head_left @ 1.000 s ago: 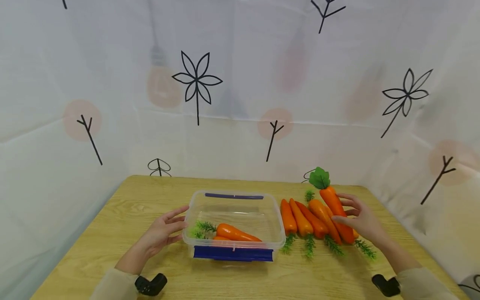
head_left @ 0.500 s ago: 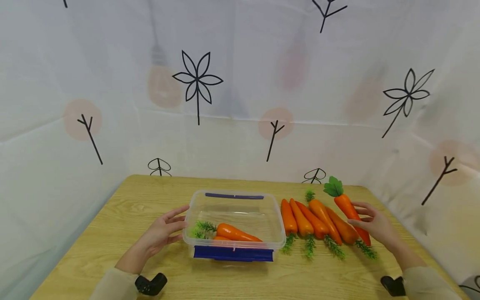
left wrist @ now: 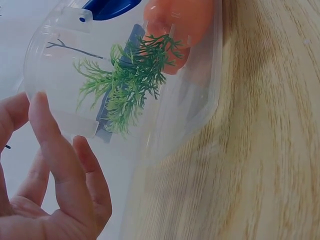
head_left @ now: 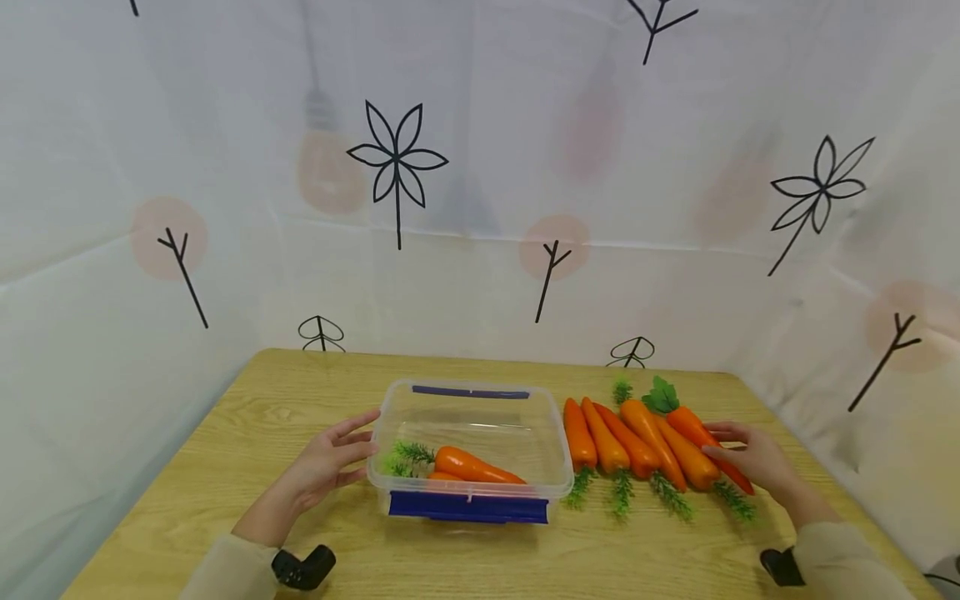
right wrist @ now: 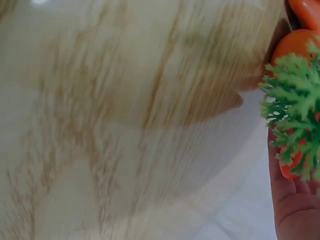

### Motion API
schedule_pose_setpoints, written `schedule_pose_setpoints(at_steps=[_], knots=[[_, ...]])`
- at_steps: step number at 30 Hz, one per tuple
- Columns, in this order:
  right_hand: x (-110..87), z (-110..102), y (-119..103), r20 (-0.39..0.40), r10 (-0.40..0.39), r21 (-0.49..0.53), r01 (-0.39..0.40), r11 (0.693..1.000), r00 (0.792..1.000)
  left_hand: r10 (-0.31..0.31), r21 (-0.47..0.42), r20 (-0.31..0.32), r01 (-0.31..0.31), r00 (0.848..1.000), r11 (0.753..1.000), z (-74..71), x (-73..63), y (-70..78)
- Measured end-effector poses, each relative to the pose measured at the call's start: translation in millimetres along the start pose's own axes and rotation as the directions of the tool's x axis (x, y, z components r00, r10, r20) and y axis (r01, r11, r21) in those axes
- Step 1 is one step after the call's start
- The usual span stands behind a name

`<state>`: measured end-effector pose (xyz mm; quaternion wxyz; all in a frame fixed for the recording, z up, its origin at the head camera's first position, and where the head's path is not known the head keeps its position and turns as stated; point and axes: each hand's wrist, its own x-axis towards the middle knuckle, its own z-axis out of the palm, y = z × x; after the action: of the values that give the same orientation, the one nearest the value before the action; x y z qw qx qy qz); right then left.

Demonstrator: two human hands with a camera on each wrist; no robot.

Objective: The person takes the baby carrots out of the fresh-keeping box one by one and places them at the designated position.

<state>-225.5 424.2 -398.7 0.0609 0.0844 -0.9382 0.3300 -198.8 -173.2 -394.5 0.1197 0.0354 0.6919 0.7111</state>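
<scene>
My left hand (head_left: 322, 467) rests its fingertips against the left wall of a clear plastic box (head_left: 551, 486), fingers loosely spread. Inside the box lie orange toy carrots (head_left: 476, 467) with feathery green tops; in the left wrist view that foliage (left wrist: 130, 85) shows through the wall. On the right, my right hand (head_left: 757, 462) holds a carrot (head_left: 686, 423) with a broad green leaf (head_left: 661, 395), thumb and fingers on its sides. That carrot sits low at the right end of a row. Only part of the right hand (right wrist: 297, 210) appears in the right wrist view, behind green foliage (right wrist: 295, 100).
Several more carrots (head_left: 600, 433) lie side by side just right of the box, most with their green tops toward me. The box has blue latches (head_left: 467, 507). All stand on a wooden table (head_left: 300, 383), with a patterned white cloth (head_left: 480, 192) behind.
My right hand has moved right and down with the leafy carrot, from above the row to its right end. The left hand and the box have stayed put.
</scene>
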Motion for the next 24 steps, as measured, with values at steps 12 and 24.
schedule_pose_setpoints(at_steps=[12, 24], knots=[[0.4, 0, 5, 0.059, 0.000, 0.024, -0.001, 1.000, 0.998, 0.002, 0.002, 0.012, -0.002, 1.000, 1.000, -0.6, 0.5, 0.2], [6.7, -14, -12, 0.028, -0.041, 0.048, 0.039, 0.998, 0.999, 0.009, -0.008, 0.029, -0.009, 1.000, 1.000, -2.3, 1.6, -2.6]])
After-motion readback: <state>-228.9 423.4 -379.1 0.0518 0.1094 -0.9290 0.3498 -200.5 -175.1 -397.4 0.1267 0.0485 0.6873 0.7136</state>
